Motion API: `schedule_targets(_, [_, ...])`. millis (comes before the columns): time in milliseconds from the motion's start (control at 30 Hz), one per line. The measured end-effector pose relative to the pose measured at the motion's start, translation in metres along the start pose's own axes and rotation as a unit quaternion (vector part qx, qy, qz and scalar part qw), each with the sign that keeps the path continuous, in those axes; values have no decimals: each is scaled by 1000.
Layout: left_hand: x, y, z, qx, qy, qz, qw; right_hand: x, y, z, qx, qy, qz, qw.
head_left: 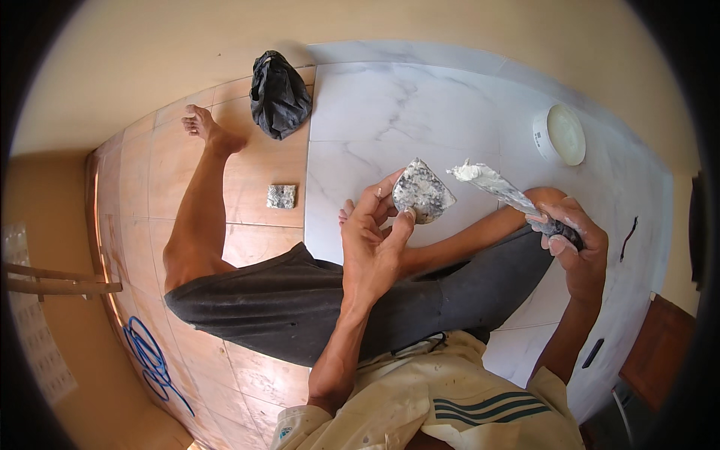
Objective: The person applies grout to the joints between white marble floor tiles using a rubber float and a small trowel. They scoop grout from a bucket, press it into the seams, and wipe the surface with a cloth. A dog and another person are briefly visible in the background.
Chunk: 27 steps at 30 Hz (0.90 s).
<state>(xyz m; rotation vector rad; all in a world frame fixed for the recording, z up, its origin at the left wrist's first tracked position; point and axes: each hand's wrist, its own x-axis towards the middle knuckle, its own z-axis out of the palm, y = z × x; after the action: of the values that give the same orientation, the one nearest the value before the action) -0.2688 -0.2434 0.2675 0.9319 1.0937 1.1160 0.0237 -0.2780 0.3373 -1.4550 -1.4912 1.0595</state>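
In my left hand (373, 244) is a small stone-like tile piece (421, 192), pinched between thumb and fingers at its lower left edge. Its speckled grey and white face is turned up. My right hand (577, 234) is wrapped round the dark handle of a putty knife (501, 187), whose blade carries a lump of white paste at the tip. The blade points left toward the tile piece, with a small gap between them. Smears of white show on my right fingers. Another small speckled square tile piece (281, 196) lies on the tan floor tiles to the left.
A round white tub (550, 135) of pale paste stands at the far right on marbled white tiles (352, 105). At the back, a black plastic bag (279, 97) sits near the wall. Blue cord (152, 367) lies at lower left. My bent legs surround the work area.
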Motion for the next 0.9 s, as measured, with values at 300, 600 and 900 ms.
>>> schedule_targets(300, [-6,8,-3,-64,-52,-55,995,7,26,6,-85,-15,-133,987])
schedule_targets(600, [-7,12,-6,-63,-83,-53,993,15,27,4,-123,-34,-140,982])
schedule_targets(900, [-2,5,0,-35,-79,-20,996,22,43,-30,-208,65,-22,976])
